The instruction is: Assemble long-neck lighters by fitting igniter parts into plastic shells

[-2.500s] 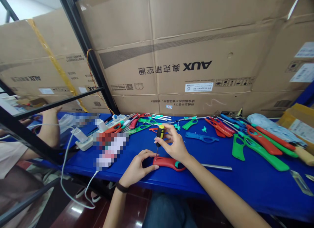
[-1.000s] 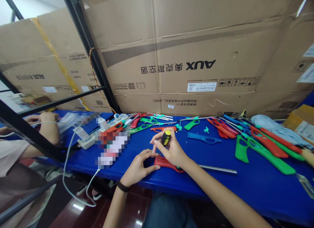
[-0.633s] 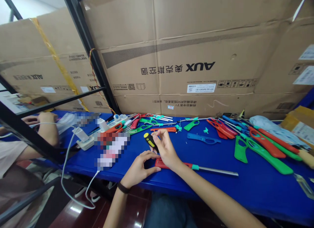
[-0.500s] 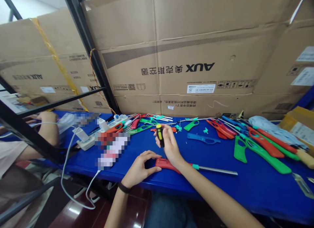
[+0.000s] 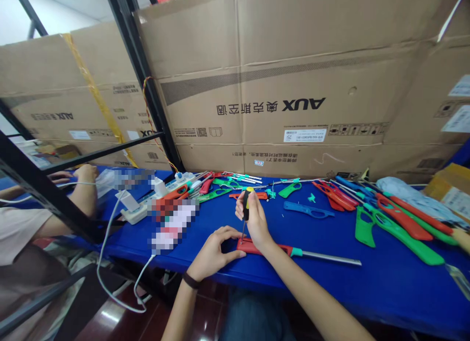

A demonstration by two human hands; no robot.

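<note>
A red gas lighter (image 5: pixel 251 247) with a long metal tube (image 5: pixel 330 257) and a teal collar lies flat near the table's front edge, its tube pointing right. My left hand (image 5: pixel 213 250) grips its left end between thumb and fingers. Closed around the black and yellow handle of a screwdriver (image 5: pixel 246 211) is my right hand (image 5: pixel 260 226), just above the lighter. The thin shaft stands nearly upright, with its tip at the left part of the red body. My right hand and wrist cover part of the lighter's middle.
Behind lie a blue lighter shell (image 5: pixel 308 209), a green shell (image 5: pixel 290 189) and an orange piece (image 5: pixel 249 196). More green and red lighters (image 5: pixel 402 218) fill the right side. At left are a power strip (image 5: pixel 134 213), a white cable (image 5: pixel 99 248) and another person's arm (image 5: pixel 82 199).
The screwdriver tip has moved left along the lighter, toward its end near my left hand. The whole view has shifted slightly. My left hand keeps its hold.
</note>
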